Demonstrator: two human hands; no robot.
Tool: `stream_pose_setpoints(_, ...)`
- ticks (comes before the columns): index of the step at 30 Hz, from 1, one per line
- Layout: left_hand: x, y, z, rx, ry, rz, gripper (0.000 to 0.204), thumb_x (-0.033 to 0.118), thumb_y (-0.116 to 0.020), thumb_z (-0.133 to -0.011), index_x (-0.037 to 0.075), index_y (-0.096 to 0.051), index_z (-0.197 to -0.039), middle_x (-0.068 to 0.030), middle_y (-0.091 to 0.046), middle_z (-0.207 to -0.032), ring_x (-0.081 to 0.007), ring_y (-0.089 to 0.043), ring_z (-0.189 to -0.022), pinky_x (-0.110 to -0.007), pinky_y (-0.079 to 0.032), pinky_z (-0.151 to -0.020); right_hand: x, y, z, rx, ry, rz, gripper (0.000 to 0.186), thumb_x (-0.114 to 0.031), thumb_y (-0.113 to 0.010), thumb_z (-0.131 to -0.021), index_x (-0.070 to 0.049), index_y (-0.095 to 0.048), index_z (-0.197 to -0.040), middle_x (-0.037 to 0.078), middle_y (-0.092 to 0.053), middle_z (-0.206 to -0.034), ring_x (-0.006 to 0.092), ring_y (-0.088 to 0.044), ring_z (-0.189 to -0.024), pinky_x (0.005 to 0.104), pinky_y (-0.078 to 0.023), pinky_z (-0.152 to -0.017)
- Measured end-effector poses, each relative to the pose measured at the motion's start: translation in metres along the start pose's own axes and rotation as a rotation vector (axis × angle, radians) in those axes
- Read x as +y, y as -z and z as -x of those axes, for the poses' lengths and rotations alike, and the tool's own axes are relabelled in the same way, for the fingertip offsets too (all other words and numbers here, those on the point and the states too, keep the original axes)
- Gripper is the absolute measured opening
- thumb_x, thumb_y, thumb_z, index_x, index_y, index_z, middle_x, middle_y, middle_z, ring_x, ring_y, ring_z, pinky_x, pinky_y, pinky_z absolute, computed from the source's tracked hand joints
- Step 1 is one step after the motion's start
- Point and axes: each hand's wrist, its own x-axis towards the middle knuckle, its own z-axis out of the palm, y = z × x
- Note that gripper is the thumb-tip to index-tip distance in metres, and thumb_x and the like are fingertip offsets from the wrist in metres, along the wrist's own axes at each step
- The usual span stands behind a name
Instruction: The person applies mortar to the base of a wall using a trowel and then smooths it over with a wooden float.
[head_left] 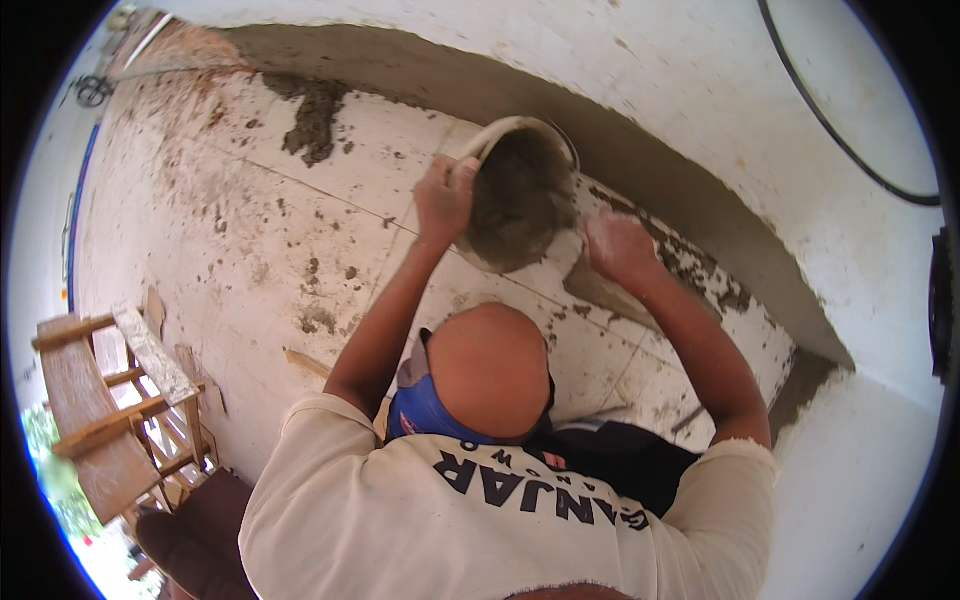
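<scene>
Cream shirt [420, 520] nearest cam; L hand [445, 200] fingers clamp mortar bucket [515, 200] rim, R hand [620, 245] fingers can't tell; mortar strip [620, 150] part-laid, bucket approx. full.

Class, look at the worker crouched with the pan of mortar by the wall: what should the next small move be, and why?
Probably tip the pan a little further, toward the grey mortar band at the wall's foot. The worker's hand at picture left grips its rim, the other hand steadies its lower side, and wet mortar fills it, held tilted above the tiles.
</scene>
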Motion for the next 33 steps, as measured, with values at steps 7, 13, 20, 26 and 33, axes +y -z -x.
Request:
stream_pose_setpoints(7, 0.019, -0.001, 0.004, -0.1, 0.089, 0.053, 0.031, 0.027, -0.069, -0.092, 0.001, -0.056, -0.082, -0.0201, -0.058, -0.065, -0.0398, -0.059, -0.062, -0.045, -0.046, -0.059, -0.007, -0.01, -0.006, -0.258, 0.048, -0.332, 0.046, -0.024, -0.069, -0.078, 0.0, -0.067, -0.117, 0.022, -0.069, -0.099, 0.035, -0.069, -0.088, 0.0437, -0.055, -0.081)
stream_pose_setpoints(13, 0.002, 0.012, 0.004, 0.0, 0.115, 0.064, 0.031, 0.028, -0.067, -0.092, 0.0, -0.057, -0.083, -0.0205, -0.058, -0.066, -0.0395, -0.059, -0.063, -0.045, -0.046, -0.059, -0.014, 0.013, 0.018, -0.317, -0.099, -0.829, 0.043, -0.017, -0.075, -0.079, 0.003, -0.066, -0.116, 0.009, -0.066, -0.085, 0.0125, -0.063, -0.063, 0.0295, -0.051, -0.059)
stream_pose_setpoints(20, -0.058, 0.045, -0.005, 0.155, 0.248, -0.071, 0.033, 0.031, -0.062, -0.096, 0.0, -0.058, -0.083, -0.0225, -0.061, -0.072, -0.0419, -0.06, -0.069, -0.046, -0.047, -0.065, -0.007, 0.032, 0.044, -0.127, -0.076, -0.933, 0.029, -0.009, -0.068, -0.084, 0.004, -0.065, -0.109, 0.005, -0.062, -0.085, 0.0108, -0.06, -0.062, 0.0279, -0.049, -0.057)
stream_pose_setpoints(26, -0.118, 0.064, -0.018, 0.107, 0.307, -0.424, 0.044, 0.037, -0.058, -0.095, -0.003, -0.059, -0.078, -0.0275, -0.061, -0.078, -0.0473, -0.06, -0.079, -0.053, -0.045, -0.07, 0.03, 0.004, 0.068, -0.078, -0.137, -1.254, 0.036, -0.008, -0.067, -0.086, 0.002, -0.057, -0.119, 0.007, -0.062, -0.088, 0.0115, -0.06, -0.069, 0.0278, -0.05, -0.06)
stream_pose_setpoints(33, -0.097, 0.078, -0.05, 0.287, -0.087, -0.465, 0.025, 0.025, -0.073, -0.09, 0.0, -0.069, -0.091, -0.0125, -0.066, -0.087, -0.0268, -0.063, -0.081, -0.04, -0.051, -0.074, 0.042, -0.042, 0.091, -0.063, -0.417, -1.791, 0.059, -0.009, -0.073, -0.086, -0.001, -0.039, -0.134, 0.01, -0.06, -0.097, 0.0147, -0.063, -0.075, 0.0306, -0.054, -0.059)
